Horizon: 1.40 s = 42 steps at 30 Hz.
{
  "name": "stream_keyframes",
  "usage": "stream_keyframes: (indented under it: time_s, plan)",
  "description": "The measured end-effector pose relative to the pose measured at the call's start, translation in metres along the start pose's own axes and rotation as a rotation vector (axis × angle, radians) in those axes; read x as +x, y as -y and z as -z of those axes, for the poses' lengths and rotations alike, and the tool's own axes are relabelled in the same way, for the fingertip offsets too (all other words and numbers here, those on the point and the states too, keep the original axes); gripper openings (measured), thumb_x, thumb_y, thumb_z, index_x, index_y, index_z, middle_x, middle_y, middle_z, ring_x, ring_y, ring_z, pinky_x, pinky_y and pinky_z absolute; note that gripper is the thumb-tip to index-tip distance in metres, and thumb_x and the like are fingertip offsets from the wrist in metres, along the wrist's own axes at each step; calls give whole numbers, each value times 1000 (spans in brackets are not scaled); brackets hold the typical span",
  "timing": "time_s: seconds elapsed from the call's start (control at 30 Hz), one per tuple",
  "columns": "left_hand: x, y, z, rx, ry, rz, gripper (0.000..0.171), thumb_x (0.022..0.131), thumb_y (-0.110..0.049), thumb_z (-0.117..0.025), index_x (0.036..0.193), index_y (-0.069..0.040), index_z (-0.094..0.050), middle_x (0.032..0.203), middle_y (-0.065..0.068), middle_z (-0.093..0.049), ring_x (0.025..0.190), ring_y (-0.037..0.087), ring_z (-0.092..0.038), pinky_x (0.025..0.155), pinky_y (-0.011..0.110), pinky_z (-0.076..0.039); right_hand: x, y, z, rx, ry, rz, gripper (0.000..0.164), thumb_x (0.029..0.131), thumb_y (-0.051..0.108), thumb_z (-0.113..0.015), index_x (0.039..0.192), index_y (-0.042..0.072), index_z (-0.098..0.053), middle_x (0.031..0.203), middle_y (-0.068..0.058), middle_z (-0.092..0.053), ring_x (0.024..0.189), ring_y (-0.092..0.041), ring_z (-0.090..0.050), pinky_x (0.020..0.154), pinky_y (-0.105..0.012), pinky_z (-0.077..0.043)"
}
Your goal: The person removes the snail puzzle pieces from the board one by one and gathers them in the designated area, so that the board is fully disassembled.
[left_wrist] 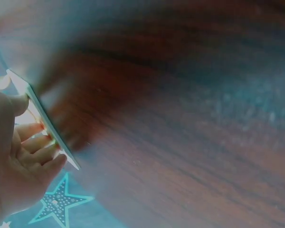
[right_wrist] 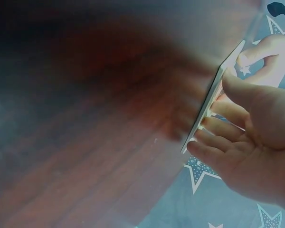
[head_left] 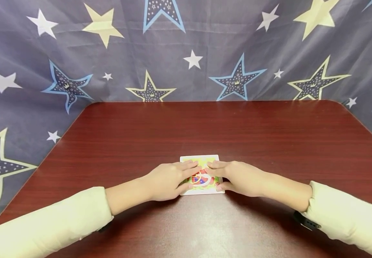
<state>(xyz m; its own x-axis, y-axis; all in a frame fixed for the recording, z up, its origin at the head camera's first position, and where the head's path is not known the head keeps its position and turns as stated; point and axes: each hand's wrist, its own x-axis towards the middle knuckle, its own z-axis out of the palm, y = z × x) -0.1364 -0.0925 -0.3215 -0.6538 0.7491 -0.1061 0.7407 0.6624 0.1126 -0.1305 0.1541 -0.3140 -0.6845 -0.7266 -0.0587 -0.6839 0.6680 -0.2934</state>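
Observation:
On the table lies a thin, flat, roughly square board (head_left: 202, 192) with a white border and a bright yellow, red and blue picture. Fingers of my left hand (head_left: 168, 181) rest on its left part, the thumb near the lower left edge. From the other side, my right hand (head_left: 247, 179) touches the right part, its thumb by the lower right edge. Both hands cover much of the picture, and glare washes out some of it. Seen edge-on in the left wrist view, the board (left_wrist: 50, 126) is thin; the right wrist view shows fingertips along the board (right_wrist: 210, 97) too.
The dark red wooden table (head_left: 237, 132) has rounded far corners. Behind it and along its sides hangs a grey-blue cloth (head_left: 173, 53) printed with stars. A dark band (head_left: 306, 220) sits at the right wrist, under a cream sleeve (head_left: 343, 215).

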Motion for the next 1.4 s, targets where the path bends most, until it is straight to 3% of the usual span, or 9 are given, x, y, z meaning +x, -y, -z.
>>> stream_keyframes:
  time_s: [0.43, 0.67, 0.93, 1.07, 1.23, 1.4]
  plan:
    - [-4, 3, 2, -25, -23, -69, 56, 95, -41, -56, 144, -17, -46, 151, 4, -45, 137, 21, -47, 103, 40, -49, -4, -2, -6, 17, -85, 77, 49, 84, 18, -74, 130, 12, -61, 135, -12, -60, 129, -27, -55, 98, -41, -51]
    - [1, 8, 7, -65, 35, -73, 56, 95, -39, -58, 145, -19, -44, 153, 2, -41, 133, 20, -51, 95, 37, -53, -6, 1, -5, -31, -148, 114, 41, 81, 15, -76, 121, 14, -68, 126, -9, -67, 121, -26, -61, 93, -41, -54]
    - [3, 9, 8, -79, 11, -81, 52, 95, -39, -57, 143, -20, -48, 152, 1, -43, 140, 17, -43, 105, 40, -47, 1, -6, -3, -31, -223, 96, 38, 79, 18, -79, 114, 8, -70, 116, -6, -71, 112, -22, -66, 92, -38, -55]
    - [5, 7, 8, -92, 12, -129, 53, 96, -40, -55, 144, -19, -46, 153, 0, -42, 142, 14, -39, 109, 39, -44, 10, -13, -1, -21, -282, 80, 34, 76, 12, -80, 108, 4, -70, 107, -6, -73, 100, -20, -69, 87, -35, -57]
    - [4, 4, 3, -83, 51, -216, 54, 99, -39, -49, 148, -18, -40, 155, -2, -38, 146, 15, -33, 115, 37, -37, 23, -17, 1, 6, -282, 45, 30, 74, 8, -81, 102, 3, -72, 95, -5, -73, 86, -17, -68, 76, -28, -57]
    - [5, 5, 3, -72, 41, -219, 52, 100, -36, -48, 148, -17, -40, 154, -2, -39, 145, 15, -33, 115, 37, -36, 31, -17, 4, 50, -241, -20, 27, 73, 8, -82, 97, 3, -73, 88, -5, -69, 73, -13, -61, 67, -20, -53]
